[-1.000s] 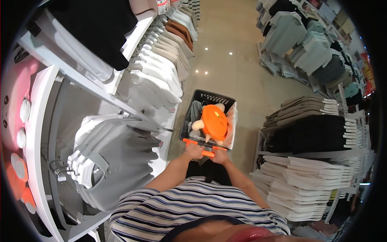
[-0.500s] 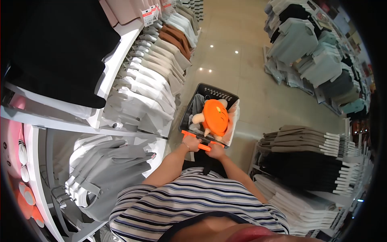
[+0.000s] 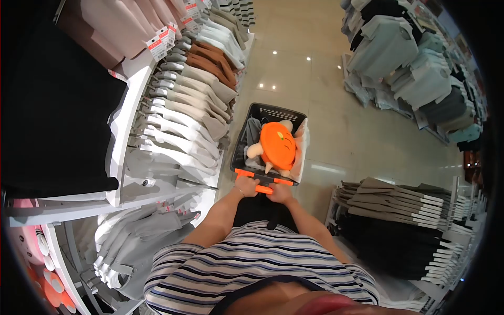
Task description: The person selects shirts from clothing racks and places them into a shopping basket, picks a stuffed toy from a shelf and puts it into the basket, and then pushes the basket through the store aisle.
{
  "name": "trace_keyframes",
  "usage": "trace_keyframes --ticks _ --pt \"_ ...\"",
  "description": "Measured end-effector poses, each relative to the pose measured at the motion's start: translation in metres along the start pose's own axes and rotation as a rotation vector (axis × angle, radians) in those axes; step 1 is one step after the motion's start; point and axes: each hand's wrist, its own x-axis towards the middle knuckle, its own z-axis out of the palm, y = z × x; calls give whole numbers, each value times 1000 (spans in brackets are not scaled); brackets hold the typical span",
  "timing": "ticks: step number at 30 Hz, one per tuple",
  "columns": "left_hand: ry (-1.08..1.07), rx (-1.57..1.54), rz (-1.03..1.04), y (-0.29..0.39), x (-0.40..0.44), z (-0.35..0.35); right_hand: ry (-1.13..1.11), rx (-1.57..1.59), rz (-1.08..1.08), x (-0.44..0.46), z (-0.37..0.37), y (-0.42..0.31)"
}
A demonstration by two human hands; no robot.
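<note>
Both hands grip the orange handle (image 3: 264, 189) of a dark plastic shopping basket (image 3: 276, 113) in front of my body. My left hand (image 3: 245, 186) is wrapped round the handle's left part, with a thin bracelet at the wrist. On the right part, my right hand (image 3: 281, 193) is closed as well. Inside the basket lies an orange plush toy (image 3: 278, 146) with beige limbs and a smiling face pattern. Grey fabric (image 3: 252, 132) is tucked along the basket's left side, and pale pinkish-white material (image 3: 301, 149) lines its right side.
To the left, a white rack holds hanging white, beige and brown garments (image 3: 202, 94). Grey garments (image 3: 139, 236) hang below it. Folded-looking taupe and black clothes (image 3: 391, 236) hang at the right. A further clothing display (image 3: 391, 44) stands far right. Glossy tiled floor (image 3: 283, 58) runs between them.
The racks on both sides have shifted backward toward me in view, as I move forward along the aisle with the basket. Both hands keep their hold on the handle.
</note>
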Motion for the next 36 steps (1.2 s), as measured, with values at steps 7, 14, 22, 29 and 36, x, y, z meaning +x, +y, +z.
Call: trace_keyframes --ticks 7,14,22,29,36 --pt "9 -24 -4 -7 29 -8 -91 -21 31 25 -26 11" --pt "-9 -14 -4 -16 54 -18 -39 20 -49 46 -35 29" --pt "73 -78 24 -27 84 -37 -81 15 19 74 -57 41" --pt "19 -42 26 -37 119 -58 -162 6 52 103 -83 53" --pt "-12 -116 53 -45 146 -78 -270 51 55 131 -105 67"
